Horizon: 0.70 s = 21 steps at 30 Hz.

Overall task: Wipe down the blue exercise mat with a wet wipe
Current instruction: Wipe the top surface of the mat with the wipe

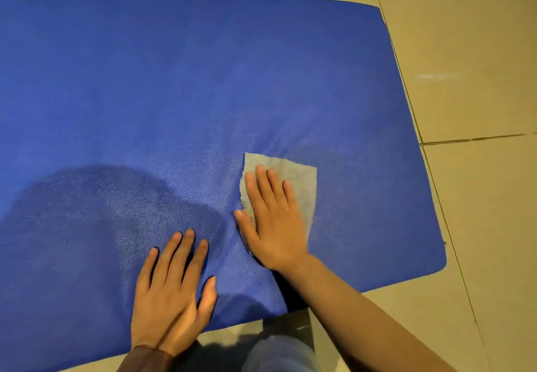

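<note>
2 flat hands: right hand (274,226) presses wet wipe (302,181) onto blue mat (174,81); left hand (171,293) spread beside.

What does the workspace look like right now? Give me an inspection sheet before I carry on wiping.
Surface: blue exercise mat lies flat on tiled floor, rippled near the wipe.
Job's things: wet wipe spread on the mat.
Clutter: nothing seen.
Hands: right hand presses flat on the wipe; left hand rests flat on the mat beside it.
Cables: nothing seen.
Surroundings: beige tiles with grout lines; the person's knee at the near edge.
</note>
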Tool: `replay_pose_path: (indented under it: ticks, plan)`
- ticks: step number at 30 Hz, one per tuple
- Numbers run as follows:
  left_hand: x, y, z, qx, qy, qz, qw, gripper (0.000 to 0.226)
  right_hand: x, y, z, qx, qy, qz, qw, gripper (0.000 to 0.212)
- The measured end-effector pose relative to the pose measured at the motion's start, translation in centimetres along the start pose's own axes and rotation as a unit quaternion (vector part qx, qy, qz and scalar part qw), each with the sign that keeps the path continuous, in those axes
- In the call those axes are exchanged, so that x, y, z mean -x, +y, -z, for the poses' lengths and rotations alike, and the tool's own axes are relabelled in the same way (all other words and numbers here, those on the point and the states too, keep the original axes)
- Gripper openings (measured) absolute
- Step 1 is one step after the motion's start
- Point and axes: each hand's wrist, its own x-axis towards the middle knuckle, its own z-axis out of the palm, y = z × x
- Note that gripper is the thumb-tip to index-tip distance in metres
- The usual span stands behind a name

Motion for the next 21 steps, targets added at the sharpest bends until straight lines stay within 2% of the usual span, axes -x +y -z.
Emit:
replay_pose_path:
  ticks: [2,4,6,8,11,13,15,19,21]
  plan:
    - [-0.2,-0.1,0.0,0.001,0.012,-0.009,1.000,0.055,-0.5,2.7,0.9,-0.007,0.020,-0.008,1.000,0.068]
    - [-0.1,-0.2,-0.2,-0.006,0.011,-0.018,1.000,0.055,-0.3,8.1,2.6,0.013,0.059,-0.123,0.991,0.075]
    - [-0.1,-0.2,-0.1,-0.001,0.015,-0.014,1.000,0.055,0.8,14.8,4.5,0.018,0.060,-0.273,0.960,0.082]
    - [-0.1,0.0,-0.2,-0.007,0.019,-0.011,1.000,0.055,3.1,19.6,6.5,0.012,0.060,-0.358,0.932,0.078]
    - [0.0,0.1,-0.2,-0.008,0.021,-0.006,1.000,0.055,5.9,21.3,7.0,0.000,0.066,-0.397,0.916,0.068]
    - [0.1,0.1,-0.3,-0.017,0.021,-0.008,1.000,0.056,6.5,18.8,5.8,0.002,0.091,-0.432,0.897,0.069]
    - [0.2,0.0,-0.3,-0.015,0.015,-0.002,1.000,0.056,6.6,13.5,4.2,-0.005,0.093,-0.409,0.908,0.070]
    - [0.3,-0.1,-0.4,-0.016,0.004,0.001,1.000,0.057,6.9,0.0,0.3,-0.080,0.050,-0.227,0.969,0.060]
    - [0.2,0.0,-0.2,-0.005,-0.001,0.004,1.000,0.058,7.2,-1.6,-0.2,-0.084,0.048,-0.186,0.978,0.057]
